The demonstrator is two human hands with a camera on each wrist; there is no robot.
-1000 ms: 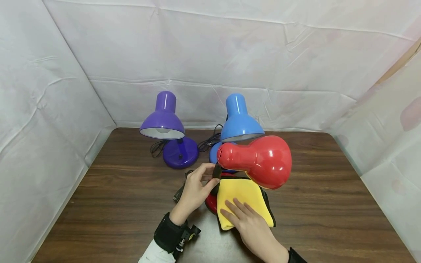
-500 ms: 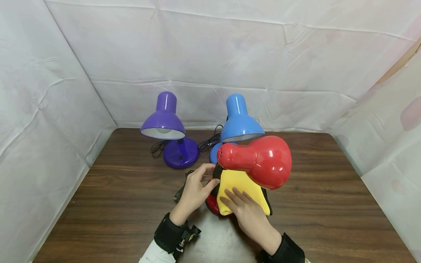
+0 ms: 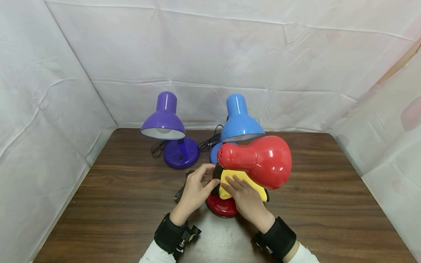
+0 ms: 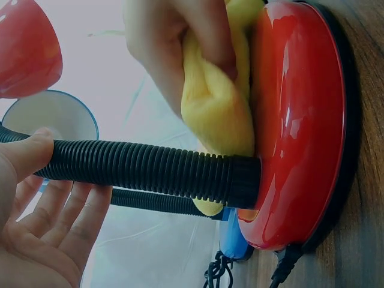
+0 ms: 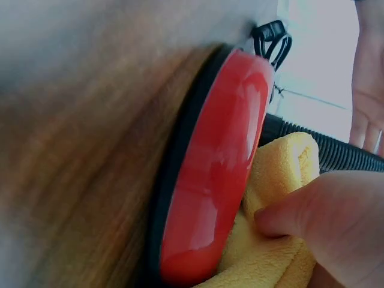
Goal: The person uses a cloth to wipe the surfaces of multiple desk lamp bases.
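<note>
Over on the left, at the back of the dark wooden bench point(image 3: 115, 204), a purple desk lamp point(image 3: 167, 128) stands with its shade tipped down toward us and its cord bunched beside its round base. Coming toward the middle, the left hand point(image 3: 194, 190) is up at the red lamp's black ribbed neck point(image 4: 150, 171), thumb and fingers point(image 4: 66, 219) curled loosely round it, steadying it. Right beside that hand, touching the neck, is the yellow cloth point(image 3: 241, 182), bunched up on top of the red lamp's round base point(image 3: 222, 206), which sits flat on the bench near the front edge. The right hand point(image 3: 245, 199) presses down on that cloth, fingers point(image 5: 312, 216) bent and pinching the folds against the glossy base. Above both hands hangs the red lamp's shade point(image 3: 260, 160), tilted with its opening turned to the right. Just behind it a blue desk lamp point(image 3: 239, 120) stands upright, its base half hidden by the red shade.
</note>
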